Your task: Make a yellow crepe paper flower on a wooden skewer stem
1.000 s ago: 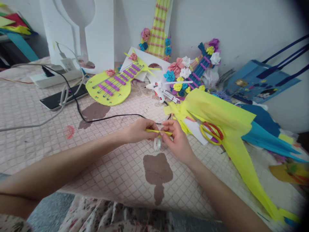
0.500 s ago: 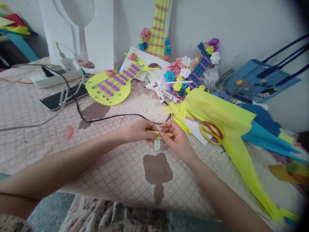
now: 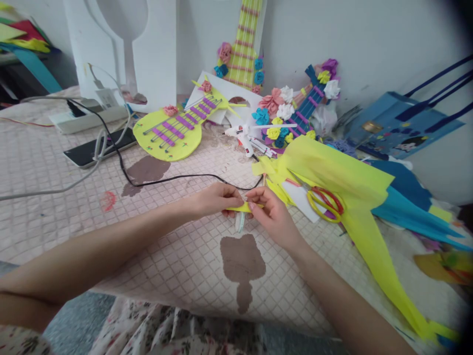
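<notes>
Beside the red-and-yellow scissors [image 3: 325, 203] lies a neon-yellow sheet [image 3: 332, 170]; left of them, a yellow strip [image 3: 244, 208], a yellow guitar [image 3: 173, 135] barred purple, and pink checked worktop [image 3: 55, 197].

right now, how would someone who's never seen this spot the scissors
Start at the big yellow paper sheet spread right of the hands. The scissors lie on it beside a white scrap, just right of the right hand. They alone have red and yellow loop handles.

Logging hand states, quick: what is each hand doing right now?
Left hand: pinching the yellow strip.
Right hand: pinching the same strip; tape roll hangs below.
</notes>
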A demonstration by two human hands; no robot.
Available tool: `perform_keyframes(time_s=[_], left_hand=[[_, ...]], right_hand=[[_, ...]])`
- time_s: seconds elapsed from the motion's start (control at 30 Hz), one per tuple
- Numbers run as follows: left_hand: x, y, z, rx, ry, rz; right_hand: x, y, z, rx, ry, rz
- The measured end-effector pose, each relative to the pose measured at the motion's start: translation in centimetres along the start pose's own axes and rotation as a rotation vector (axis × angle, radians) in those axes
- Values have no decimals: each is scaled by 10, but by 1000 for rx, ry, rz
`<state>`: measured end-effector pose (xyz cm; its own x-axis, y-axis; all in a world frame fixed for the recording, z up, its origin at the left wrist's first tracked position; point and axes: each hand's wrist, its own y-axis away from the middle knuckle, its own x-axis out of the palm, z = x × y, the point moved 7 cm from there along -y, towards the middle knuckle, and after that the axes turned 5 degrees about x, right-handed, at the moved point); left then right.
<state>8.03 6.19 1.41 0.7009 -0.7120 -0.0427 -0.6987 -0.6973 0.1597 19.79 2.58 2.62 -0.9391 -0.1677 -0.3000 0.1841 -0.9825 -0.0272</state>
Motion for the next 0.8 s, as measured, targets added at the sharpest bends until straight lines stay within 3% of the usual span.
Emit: perform_keyframes(time_s=[0.07, 0.3, 0.67, 0.8], left_hand=[[0, 0, 1, -11, 16, -6], [-3, 1, 6, -49, 146, -10], [-1, 3, 8, -114, 256, -9], [-2, 2, 6, -101, 112, 1]], right_hand=[[-1, 1, 4, -65, 84, -20], [3, 16, 39, -531, 520, -52], [6, 21, 38, -708, 712, -127], [5, 22, 36, -715, 687, -133]])
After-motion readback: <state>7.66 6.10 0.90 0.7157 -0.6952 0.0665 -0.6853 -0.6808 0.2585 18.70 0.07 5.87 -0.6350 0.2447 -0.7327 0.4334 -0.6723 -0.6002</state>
